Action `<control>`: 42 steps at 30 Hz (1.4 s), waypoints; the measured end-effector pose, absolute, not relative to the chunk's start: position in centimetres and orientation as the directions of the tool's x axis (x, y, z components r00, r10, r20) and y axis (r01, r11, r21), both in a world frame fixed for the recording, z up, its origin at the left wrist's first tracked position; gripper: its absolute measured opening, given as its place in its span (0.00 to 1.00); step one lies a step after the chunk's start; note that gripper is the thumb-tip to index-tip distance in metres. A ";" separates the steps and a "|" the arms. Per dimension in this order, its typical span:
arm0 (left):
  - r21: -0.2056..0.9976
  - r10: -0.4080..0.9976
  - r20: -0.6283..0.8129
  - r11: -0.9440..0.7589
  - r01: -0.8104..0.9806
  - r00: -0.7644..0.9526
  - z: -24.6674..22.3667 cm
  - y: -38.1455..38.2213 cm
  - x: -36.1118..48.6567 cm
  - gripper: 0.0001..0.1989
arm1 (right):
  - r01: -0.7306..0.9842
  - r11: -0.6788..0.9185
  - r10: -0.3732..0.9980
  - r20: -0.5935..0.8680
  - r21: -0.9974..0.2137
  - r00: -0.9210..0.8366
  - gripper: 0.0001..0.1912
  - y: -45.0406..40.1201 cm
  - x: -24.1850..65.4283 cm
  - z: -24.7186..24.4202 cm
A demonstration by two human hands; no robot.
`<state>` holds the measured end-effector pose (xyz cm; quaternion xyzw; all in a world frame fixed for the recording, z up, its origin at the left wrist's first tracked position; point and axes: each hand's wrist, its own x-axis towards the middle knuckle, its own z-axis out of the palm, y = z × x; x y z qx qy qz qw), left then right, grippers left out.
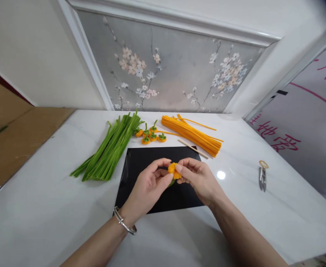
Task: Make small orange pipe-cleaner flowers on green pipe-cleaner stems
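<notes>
Above a black mat [140, 159], my left hand [151, 180] and my right hand [197, 176] hold a small orange pipe-cleaner pumpkin [174, 170] between them. Thumbs and fingers of both hands pinch its edges, with its ribbed, rounded side turned up. A bit of green shows beneath it, partly hidden by the fingers. Past the mat sit several finished little pumpkins [153, 136] with green tops. To their left lies a bundle of green pipe cleaners [111, 148]; to their right, a bundle of orange pipe cleaners [193, 135].
A thin pale stick [193, 148] rests by the mat's far right corner. Small thread snips [262, 176] with a yellowish ring lie at the right on the white tabletop [235, 207]. Cardboard [26, 137] borders the left side, and a wall panel [174, 66] stands behind.
</notes>
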<state>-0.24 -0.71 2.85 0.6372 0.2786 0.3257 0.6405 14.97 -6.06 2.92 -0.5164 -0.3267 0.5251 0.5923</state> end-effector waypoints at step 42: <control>0.994 0.848 0.075 -0.105 0.028 0.525 2.3 -0.3 -0.5 0.04 | 0.202 0.064 0.975 0.104 -0.977 0.195 0.08 -6.5 14.4 2.1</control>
